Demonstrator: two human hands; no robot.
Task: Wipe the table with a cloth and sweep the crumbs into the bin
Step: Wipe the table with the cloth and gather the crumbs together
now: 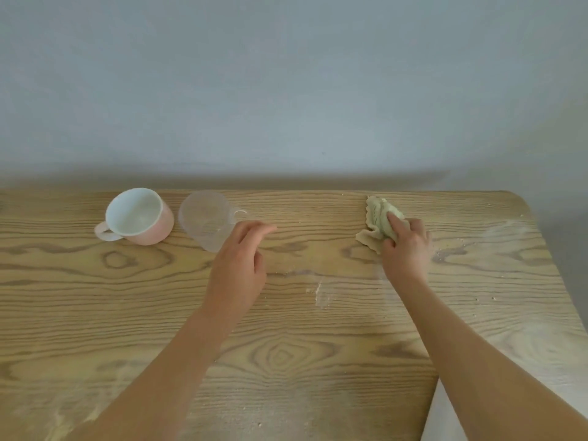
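A crumpled pale green cloth (377, 222) lies on the wooden table (286, 345) at the back right. My right hand (405, 246) grips it from the near side, fingers curled over the bunched fabric. My left hand (240, 265) hovers over the middle of the table just right of a clear plastic cup, fingers loosely bent and holding nothing. Pale crumbs (319, 292) and floury smears lie between my hands, with more crumbs (440, 254) to the right of the cloth. No bin is in view.
A pink mug (136, 216) with a white inside stands at the back left. The clear plastic cup (203, 219) with a handle stands beside it, partly behind my left hand. A grey wall rises behind the table. The table's right edge (560, 281) curves away.
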